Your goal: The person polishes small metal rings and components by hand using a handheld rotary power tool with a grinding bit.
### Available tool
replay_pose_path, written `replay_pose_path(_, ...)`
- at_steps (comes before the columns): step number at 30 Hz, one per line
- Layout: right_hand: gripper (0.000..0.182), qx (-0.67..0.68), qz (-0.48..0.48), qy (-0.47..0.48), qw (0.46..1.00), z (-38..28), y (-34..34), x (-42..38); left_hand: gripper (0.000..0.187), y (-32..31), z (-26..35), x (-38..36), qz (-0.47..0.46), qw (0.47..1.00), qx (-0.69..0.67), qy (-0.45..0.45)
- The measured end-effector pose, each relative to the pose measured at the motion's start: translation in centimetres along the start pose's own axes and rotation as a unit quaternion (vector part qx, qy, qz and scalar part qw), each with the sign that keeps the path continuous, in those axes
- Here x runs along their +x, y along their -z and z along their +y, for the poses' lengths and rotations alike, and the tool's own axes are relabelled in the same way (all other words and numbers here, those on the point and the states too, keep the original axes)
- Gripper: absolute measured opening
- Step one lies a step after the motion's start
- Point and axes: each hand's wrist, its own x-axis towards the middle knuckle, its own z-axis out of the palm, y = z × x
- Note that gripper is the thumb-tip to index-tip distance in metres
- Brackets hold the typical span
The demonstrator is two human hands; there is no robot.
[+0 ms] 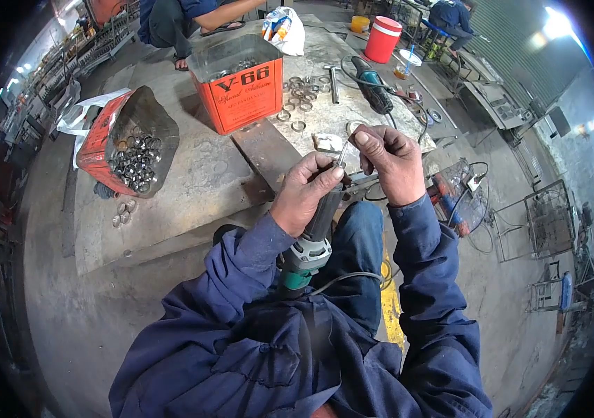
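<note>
A die grinder (307, 254) with a green and grey body and a black neck stands upright between my legs. Its nose points up, and a thin shiny shaft (343, 153) sticks out of it. My left hand (309, 191) is closed round the top of the neck, thumb and fingers pinched near the base of the shaft. Beside the shaft's upper end, my right hand (393, 161) is closed in a pinch; what lies between its fingertips is too small to make out.
An orange tin (247, 101) stands on the metal plate (192, 174); a second tin (95, 143) lies tipped, full of metal rings (137, 164). Loose rings (300, 94), a hammer (333, 85) and an angle grinder (373, 85) lie ahead. Another person (192, 17) crouches at the far side.
</note>
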Motion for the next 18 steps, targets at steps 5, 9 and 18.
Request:
replay_pose_path(5,0.024,-0.039,-0.010,-0.005,0.999,-0.3,0.2,0.1,0.018,0.0,0.0,0.1,-0.007,1.000,-0.010,0.003)
replay_pose_path(9,0.023,-0.019,-0.011,-0.018,1.000,-0.6,0.3,0.1,0.017,0.0,-0.2,0.1,-0.004,1.000,-0.003,-0.007)
replay_pose_path(18,0.026,-0.054,-0.020,-0.033,0.998,-1.1,0.4,0.1,0.017,-0.1,-0.3,0.1,-0.010,1.000,0.008,-0.015)
